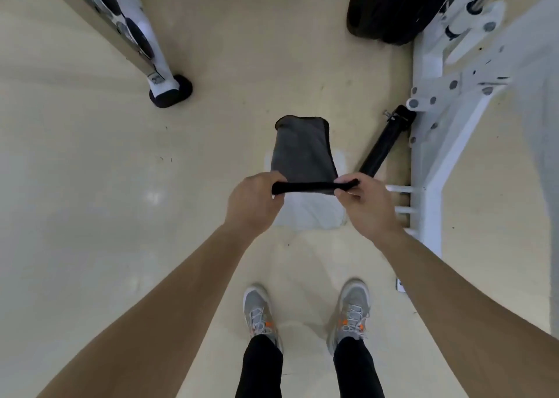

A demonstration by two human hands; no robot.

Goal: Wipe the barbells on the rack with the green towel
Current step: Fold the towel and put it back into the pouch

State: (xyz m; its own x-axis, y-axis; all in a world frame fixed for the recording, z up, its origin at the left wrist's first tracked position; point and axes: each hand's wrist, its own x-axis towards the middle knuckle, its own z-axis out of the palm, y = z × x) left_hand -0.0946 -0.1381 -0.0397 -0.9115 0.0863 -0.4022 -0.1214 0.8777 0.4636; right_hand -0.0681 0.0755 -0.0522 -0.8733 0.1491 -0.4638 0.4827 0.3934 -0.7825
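I hold a dark towel (302, 152), which looks grey-green here, stretched out flat in front of me above the floor. My left hand (254, 201) pinches its near left corner and my right hand (367, 204) pinches its near right corner. The near edge is rolled between my fingers and the rest hangs away from me. A white rack (127, 25) with dark round ends on it stands at the upper left. No barbell shaft is clearly visible in that rack.
A white machine frame (429, 143) runs along the right side, with black weight plates (390, 7) leaning on it at the top right. A black bar (384, 143) lies slanted on the floor by the frame. A pale patch (311, 216) marks the beige floor under my hands. My shoes (260, 310) are below.
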